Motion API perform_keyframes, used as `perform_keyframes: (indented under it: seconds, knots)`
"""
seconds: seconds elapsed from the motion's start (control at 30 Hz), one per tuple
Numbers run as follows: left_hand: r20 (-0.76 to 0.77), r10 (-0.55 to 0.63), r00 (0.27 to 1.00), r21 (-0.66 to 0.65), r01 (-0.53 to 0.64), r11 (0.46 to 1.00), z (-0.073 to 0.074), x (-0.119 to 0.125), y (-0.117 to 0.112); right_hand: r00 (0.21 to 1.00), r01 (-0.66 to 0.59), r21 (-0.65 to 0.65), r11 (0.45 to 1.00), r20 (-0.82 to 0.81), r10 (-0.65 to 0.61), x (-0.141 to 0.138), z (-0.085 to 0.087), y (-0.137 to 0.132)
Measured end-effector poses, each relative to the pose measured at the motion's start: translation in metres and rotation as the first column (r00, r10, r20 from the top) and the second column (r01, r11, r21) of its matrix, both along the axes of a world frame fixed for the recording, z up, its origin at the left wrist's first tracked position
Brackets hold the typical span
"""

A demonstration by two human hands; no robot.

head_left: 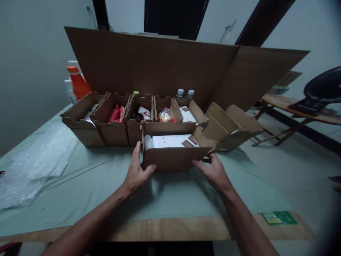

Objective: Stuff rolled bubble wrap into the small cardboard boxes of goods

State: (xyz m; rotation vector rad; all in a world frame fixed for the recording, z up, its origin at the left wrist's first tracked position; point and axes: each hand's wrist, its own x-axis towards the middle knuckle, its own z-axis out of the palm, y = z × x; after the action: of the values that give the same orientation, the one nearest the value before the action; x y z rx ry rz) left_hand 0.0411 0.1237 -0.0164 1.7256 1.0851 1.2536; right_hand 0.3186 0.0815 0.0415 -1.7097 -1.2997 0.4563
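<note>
Plywood edge of the worktop (160,229) is nearest, with green cloth over the rest. Both hands are on the front carton (173,158), which stands on the cloth just ahead of the row. Left hand (137,174): fingers (137,149) run up the left end wall and the thumb wraps onto the front face, so it grips that corner. Right hand (213,172): fingers lie along the lower right of the front face, thumb up by the side flap, a lighter hold on that corner. Carton sits flat, not lifted. Top is open; inside is a white packet (172,141) with brown patches, plus something pale at the left end I can't make out. My read: this one is loaded but not closed, and its flaps stand out at the right. Bubble wrap (34,160) lies on the cloth at far left, a green card (279,217) at the right edge. Right behind the carton is a row of open cartons (112,131) holding red packets (115,113) and other wrapped goods, none closed. Right of the row, the folded cartons (231,124) look empty, so probably more to fill. Further back: orange bottle (78,83) at left, two capped bottles (185,93) behind the row, big cardboard sheet (160,67) standing upright behind it all.
</note>
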Motion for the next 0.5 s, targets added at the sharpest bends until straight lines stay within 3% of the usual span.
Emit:
perform_keyframes:
  seconds: [0.1,0.2,0.3,0.4,0.5]
  knots:
    - [0.056,-0.008,0.998,-0.059,0.011,0.998,0.007,0.019,-0.002,0.996,-0.018,0.006,1.0,-0.083,0.018,-0.012,-0.01,0.003]
    - [0.046,-0.004,0.999,-0.052,0.006,0.999,0.01,0.02,-0.032,0.996,0.061,0.058,0.996,-0.075,-0.056,-0.019,-0.021,-0.033]
    - [0.015,0.009,1.0,-0.03,-0.009,1.0,0.011,-0.002,-0.071,0.986,0.161,0.09,0.983,-0.053,-0.156,-0.034,-0.025,-0.075]
    - [0.008,0.111,0.994,-0.006,-0.111,0.994,0.026,-0.032,-0.08,0.995,0.097,0.089,0.991,-0.034,-0.095,-0.059,-0.004,-0.078]
    - [0.03,0.212,0.977,0.023,-0.213,0.977,0.058,-0.033,-0.053,0.999,-0.01,0.142,0.99,-0.03,0.014,-0.066,0.035,-0.049]
